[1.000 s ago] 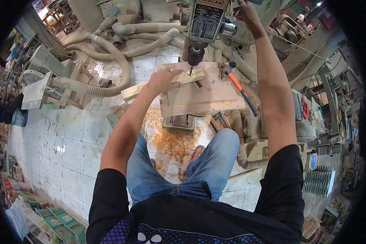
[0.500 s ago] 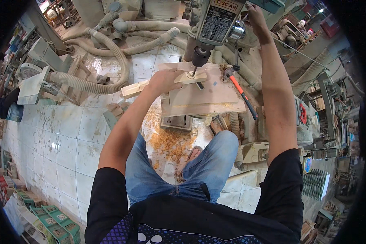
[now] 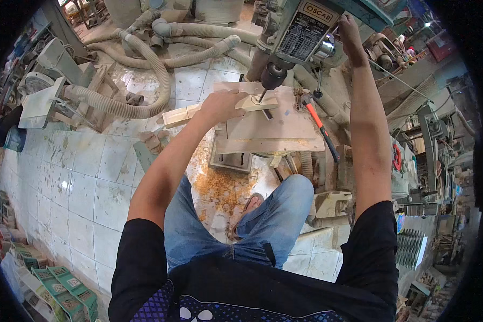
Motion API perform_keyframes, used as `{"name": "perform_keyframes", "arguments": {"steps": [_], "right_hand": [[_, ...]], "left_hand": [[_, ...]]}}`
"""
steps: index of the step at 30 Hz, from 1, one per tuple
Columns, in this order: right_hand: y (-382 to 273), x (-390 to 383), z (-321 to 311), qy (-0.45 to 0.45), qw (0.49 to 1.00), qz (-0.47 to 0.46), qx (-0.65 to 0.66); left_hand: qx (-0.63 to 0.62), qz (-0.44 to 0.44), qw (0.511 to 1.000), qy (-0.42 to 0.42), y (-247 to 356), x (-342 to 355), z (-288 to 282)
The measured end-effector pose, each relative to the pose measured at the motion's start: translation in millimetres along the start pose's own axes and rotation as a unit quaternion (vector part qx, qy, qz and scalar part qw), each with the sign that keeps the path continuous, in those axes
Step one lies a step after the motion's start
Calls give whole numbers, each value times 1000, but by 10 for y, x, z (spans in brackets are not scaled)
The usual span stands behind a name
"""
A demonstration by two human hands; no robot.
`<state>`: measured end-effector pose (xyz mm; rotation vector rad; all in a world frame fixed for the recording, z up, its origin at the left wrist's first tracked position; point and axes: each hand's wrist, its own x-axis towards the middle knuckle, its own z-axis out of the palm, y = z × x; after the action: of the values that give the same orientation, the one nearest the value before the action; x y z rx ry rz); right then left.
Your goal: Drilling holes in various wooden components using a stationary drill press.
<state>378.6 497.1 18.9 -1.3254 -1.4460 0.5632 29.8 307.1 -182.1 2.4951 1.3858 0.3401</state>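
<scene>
A drill press (image 3: 300, 35) stands in front of me, its black chuck (image 3: 274, 77) above a pale wooden board (image 3: 300, 123) on the machine's table. The thin bit (image 3: 262, 96) reaches down to a circular mark or hole on a light wooden block (image 3: 265, 105); how deep it sits I cannot tell. My left hand (image 3: 220, 106) is closed over this block, pressing it on the board. Another length of light wood (image 3: 180, 115) shows left of that hand. At the press's right side, my right hand (image 3: 351, 33) is closed around the feed handle, which is mostly hidden.
A hammer (image 3: 321, 124) with an orange and black handle lies along the board's right edge. Wood shavings (image 3: 220, 185) cover the tiled floor below. Ribbed dust hoses (image 3: 155, 75) curl behind on the left. Green plastic crates (image 3: 64, 292) lie at the lower left.
The view has tilted a little, so the press head appears slightly farther right. Both hands keep their hold, and the bit is still at the block's circular mark.
</scene>
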Motion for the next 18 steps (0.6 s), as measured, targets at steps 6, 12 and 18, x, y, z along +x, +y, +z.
{"name": "perform_keyframes", "arguments": {"steps": [6,12,18], "right_hand": [[40,53,-19,7,1000,-15,-21],[126,183,-48,-8,1000,-13,16],[138,184,-79,-20,997,-37,72]], "left_hand": [[12,-1,1000,1,-4,9,19],[8,6,1000,13,-1,4,13],[-2,18,998,62,-8,-11,62]]}}
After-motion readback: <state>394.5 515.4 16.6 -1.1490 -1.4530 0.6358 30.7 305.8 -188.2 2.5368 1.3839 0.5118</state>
